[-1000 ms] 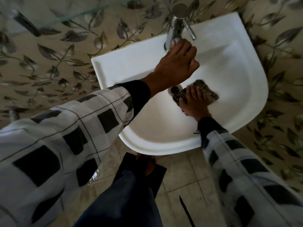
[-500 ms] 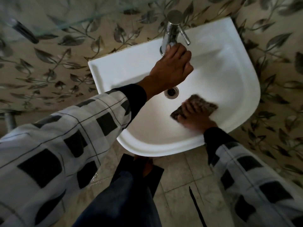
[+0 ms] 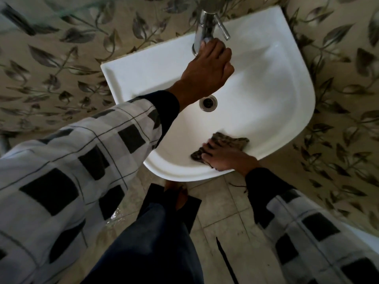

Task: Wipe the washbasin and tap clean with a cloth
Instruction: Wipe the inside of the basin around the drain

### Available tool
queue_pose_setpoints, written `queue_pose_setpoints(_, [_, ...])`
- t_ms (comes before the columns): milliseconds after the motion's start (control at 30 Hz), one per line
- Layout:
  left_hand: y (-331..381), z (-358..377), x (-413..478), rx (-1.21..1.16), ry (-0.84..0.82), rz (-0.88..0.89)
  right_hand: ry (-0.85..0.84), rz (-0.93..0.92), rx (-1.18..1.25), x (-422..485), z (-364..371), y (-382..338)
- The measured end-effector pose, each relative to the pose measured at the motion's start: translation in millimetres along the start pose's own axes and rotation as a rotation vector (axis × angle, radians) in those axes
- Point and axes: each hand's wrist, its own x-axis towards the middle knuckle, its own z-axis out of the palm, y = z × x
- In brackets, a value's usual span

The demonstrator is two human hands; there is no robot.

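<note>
A white washbasin (image 3: 272, 83) hangs on a leaf-patterned wall, with a chrome tap (image 3: 206, 27) at its back rim and a metal drain (image 3: 208, 103) in the bowl. My left hand (image 3: 207, 70) reaches over the bowl, its fingertips against the tap's base. My right hand (image 3: 222, 155) presses a dark checked cloth (image 3: 225, 141) flat against the bowl's near inner wall, close to the front rim. Part of the cloth is hidden under my fingers.
Leaf-patterned wall tiles (image 3: 61, 68) surround the basin on both sides. Below it is a beige tiled floor (image 3: 221, 212) with a wet patch (image 3: 114, 217) at the left. My leg and foot (image 3: 176, 197) stand under the front rim.
My right hand has dragged the cloth from beside the drain toward me, down to the bowl's near wall. My left hand has stayed on the tap.
</note>
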Motion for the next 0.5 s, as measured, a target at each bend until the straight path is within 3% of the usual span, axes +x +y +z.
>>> queue_pose_setpoints(67, [5.5,-5.2,-0.3,0.006,0.061,0.004,0.028,-0.057,-0.043,-17.4,1.8,21.0])
queue_pose_setpoints(100, [7.5,-7.9,-0.7,-0.030,0.024,-0.003,-0.027,0.028,-0.147,-23.5,4.9,34.0])
queue_pose_setpoints(133, [7.7,-6.0,-1.3,-0.049,0.032,0.030,-0.004,0.213,-0.213,-27.0,14.6,52.8])
queue_pose_setpoints(167, [6.7,-6.3,-1.4,-0.022,0.024,0.038,0.017,0.461,-0.104,-37.3,14.1,66.4])
queue_pose_setpoints(200, [3.2,-1.4,-0.9,-0.016,0.061,0.055,0.061,0.550,0.080,-40.8,22.3,76.0])
queue_pose_setpoints(267, [4.3,-0.6,-1.3,-0.035,0.005,0.033,0.085,0.541,0.214,-30.7,26.2,72.1])
queue_pose_setpoints(333, [6.4,2.5,-2.1,-0.018,-0.003,0.015,-0.020,0.404,0.339,-17.6,17.6,44.7])
queue_pose_setpoints(433, [8.1,-1.4,-0.2,-0.016,-0.030,0.020,0.133,0.155,0.149,-15.7,12.7,17.8])
queue_pose_setpoints(500, [7.0,-1.1,-1.4,-0.071,-0.009,-0.010,0.076,0.173,0.190,-24.4,16.3,34.7])
